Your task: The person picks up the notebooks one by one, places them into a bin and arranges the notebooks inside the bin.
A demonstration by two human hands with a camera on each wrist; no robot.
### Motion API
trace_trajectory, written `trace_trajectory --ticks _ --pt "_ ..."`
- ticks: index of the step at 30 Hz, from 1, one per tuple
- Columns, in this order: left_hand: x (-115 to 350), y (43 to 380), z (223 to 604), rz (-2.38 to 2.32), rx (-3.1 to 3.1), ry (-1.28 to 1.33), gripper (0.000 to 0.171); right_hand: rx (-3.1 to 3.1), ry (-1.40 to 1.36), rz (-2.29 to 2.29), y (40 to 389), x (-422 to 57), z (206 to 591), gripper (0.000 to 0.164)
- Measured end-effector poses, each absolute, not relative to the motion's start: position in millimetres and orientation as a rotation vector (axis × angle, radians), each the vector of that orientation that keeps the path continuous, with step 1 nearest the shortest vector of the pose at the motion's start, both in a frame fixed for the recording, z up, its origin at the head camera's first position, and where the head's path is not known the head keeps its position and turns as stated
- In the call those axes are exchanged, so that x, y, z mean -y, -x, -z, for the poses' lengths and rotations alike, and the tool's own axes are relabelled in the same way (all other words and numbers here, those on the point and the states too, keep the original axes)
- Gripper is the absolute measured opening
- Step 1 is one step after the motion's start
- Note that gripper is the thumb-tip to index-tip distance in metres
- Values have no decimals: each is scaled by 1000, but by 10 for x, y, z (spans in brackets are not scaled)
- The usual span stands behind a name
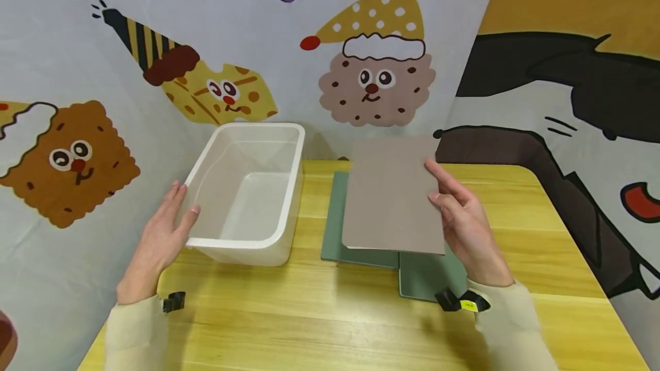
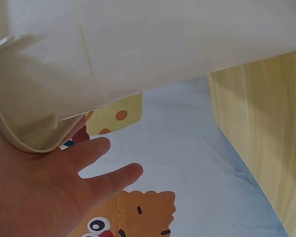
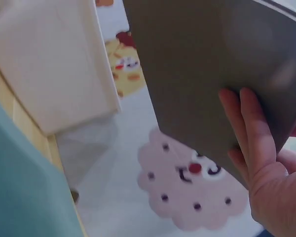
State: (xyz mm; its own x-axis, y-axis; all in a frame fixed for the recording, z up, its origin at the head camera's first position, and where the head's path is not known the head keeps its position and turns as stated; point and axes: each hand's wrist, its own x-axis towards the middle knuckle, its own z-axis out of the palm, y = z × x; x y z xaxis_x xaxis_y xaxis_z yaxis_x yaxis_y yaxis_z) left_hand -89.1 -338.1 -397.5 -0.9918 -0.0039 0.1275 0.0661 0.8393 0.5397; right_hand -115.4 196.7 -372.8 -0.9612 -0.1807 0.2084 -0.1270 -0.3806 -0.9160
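My right hand (image 1: 469,228) grips a taupe notebook (image 1: 394,193) by its right edge, thumb on the front cover. In the right wrist view, fingers (image 3: 254,128) lie along the underside of the notebook (image 3: 212,64). Beneath it, two green notebooks (image 1: 335,216) (image 1: 430,276) lie on the table, partly covered. My left hand (image 1: 162,231) is at the left rim of a white plastic bin (image 1: 263,243), its thumb over the edge. The left wrist view has its fingers (image 2: 113,180) extended and spread outside the bin wall (image 2: 163,44).
The wooden table (image 1: 289,314) ends against a cloth backdrop (image 1: 247,27) printed with cartoon snacks. Inside the bin, the bare floor shows. A dark-and-yellow cartoon print (image 1: 557,73) covers the right side. Each wrist wears a black strap (image 1: 175,301).
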Motion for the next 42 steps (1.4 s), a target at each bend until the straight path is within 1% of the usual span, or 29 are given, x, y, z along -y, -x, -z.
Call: trace_trajectory --ticks 10,17,32,42 --pt "3357 942 3995 844 2886 72 69 -1410 356 2648 1303 -1396 3627 57" --pt "3346 930 4009 848 2873 80 69 -1319 337 2601 1412 -938 3565 59" --pt "3380 891 4037 885 2785 139 61 -1482 290 2436 1651 42 3550 67" --pt "3377 890 4049 893 2776 129 61 -1692 262 2250 1721 514 3549 68"
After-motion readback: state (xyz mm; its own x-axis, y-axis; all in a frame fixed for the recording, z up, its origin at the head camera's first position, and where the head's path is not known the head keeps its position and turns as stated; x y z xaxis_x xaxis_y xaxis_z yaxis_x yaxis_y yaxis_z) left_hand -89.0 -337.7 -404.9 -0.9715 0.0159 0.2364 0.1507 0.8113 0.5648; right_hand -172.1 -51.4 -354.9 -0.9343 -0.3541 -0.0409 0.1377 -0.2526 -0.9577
